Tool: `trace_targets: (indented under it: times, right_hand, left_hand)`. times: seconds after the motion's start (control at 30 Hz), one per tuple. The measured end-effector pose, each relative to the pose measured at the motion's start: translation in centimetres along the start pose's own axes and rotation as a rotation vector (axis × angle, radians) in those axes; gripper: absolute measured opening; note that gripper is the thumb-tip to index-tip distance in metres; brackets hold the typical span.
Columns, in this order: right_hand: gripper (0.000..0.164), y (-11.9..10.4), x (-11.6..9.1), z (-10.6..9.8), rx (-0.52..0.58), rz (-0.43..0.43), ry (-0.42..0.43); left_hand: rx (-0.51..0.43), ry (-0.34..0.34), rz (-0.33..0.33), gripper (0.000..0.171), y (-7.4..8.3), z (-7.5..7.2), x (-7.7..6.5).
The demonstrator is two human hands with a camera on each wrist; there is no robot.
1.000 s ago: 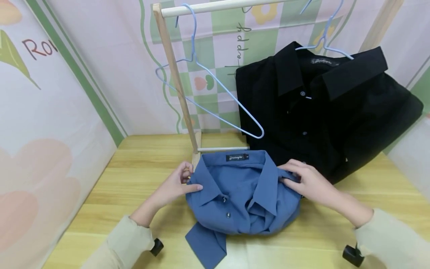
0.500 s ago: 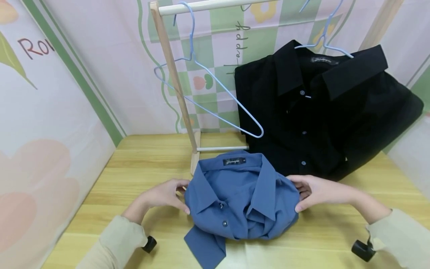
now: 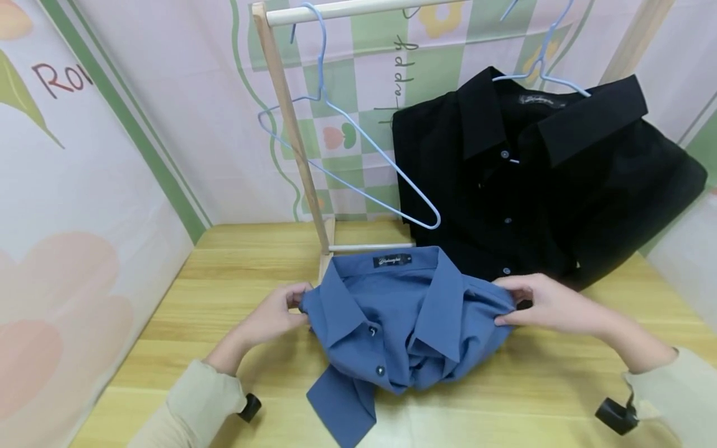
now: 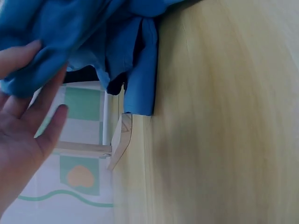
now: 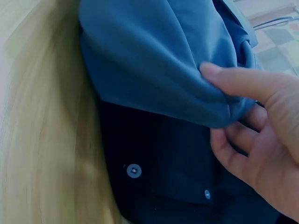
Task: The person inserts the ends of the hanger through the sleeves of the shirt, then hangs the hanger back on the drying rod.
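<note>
A blue collared shirt (image 3: 386, 311) with dark buttons is bunched up over the table, its collar facing up. My left hand (image 3: 274, 314) pinches its left shoulder between thumb and fingers; the left wrist view shows the cloth (image 4: 51, 46) folded over the fingers. On the other side my right hand (image 3: 546, 302) pinches the right shoulder, thumb on top in the right wrist view, where the blue fabric (image 5: 154, 60) bulges out. One sleeve end (image 3: 342, 404) hangs toward the front of the table.
Behind stands a wooden rack (image 3: 291, 124) with a bare light-blue hanger (image 3: 381, 155) on its rail. A black shirt (image 3: 521, 186) on another blue hanger (image 3: 542, 62) hangs at the right, close behind my right hand. The wooden table (image 3: 224, 274) spreads around the shirt.
My hands first slid down the blue shirt's sides, then took hold of its shoulders. The shoulders are now lifted and spread wider; the right hand has moved outward.
</note>
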State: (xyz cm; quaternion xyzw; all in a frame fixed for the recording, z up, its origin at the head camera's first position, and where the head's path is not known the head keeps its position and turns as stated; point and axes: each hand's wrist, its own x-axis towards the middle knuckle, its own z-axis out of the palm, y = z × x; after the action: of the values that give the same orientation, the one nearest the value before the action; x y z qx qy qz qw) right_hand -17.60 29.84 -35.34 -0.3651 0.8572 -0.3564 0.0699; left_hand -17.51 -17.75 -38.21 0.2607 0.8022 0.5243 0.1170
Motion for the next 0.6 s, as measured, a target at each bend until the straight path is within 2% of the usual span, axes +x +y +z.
trace_targets:
  times: [0.17,0.3,0.4,0.43,0.53,0.6]
  right_hand:
    - [0.048,0.3,-0.2,0.3,-0.287,-0.137,0.222]
    - [0.056,0.0,-0.2,0.0,-0.334,-0.214,0.317]
    - [0.022,-0.3,-0.3,-0.7,-0.310,-0.276,0.358]
    - [0.018,-0.4,-0.3,-0.9,-0.308,-0.295,0.373]
    - [0.048,-0.4,-0.3,-1.6,-0.362,-0.335,0.426]
    - [0.052,-0.4,-0.3,-1.9,-0.393,-0.344,0.451]
  left_hand:
    - [-0.066,0.113,0.053,0.019,0.2,-0.2,-0.2]
    - [-0.105,0.167,0.083,0.022,0.5,-0.5,-0.4]
    - [-0.077,0.217,0.101,0.024,0.7,-0.9,-0.5]
    - [-0.060,0.237,0.105,0.025,0.9,-1.1,-0.5]
    - [-0.006,0.292,0.120,0.026,1.2,-1.7,-0.7]
    - [0.021,0.314,0.121,0.026,1.3,-2.1,-0.8]
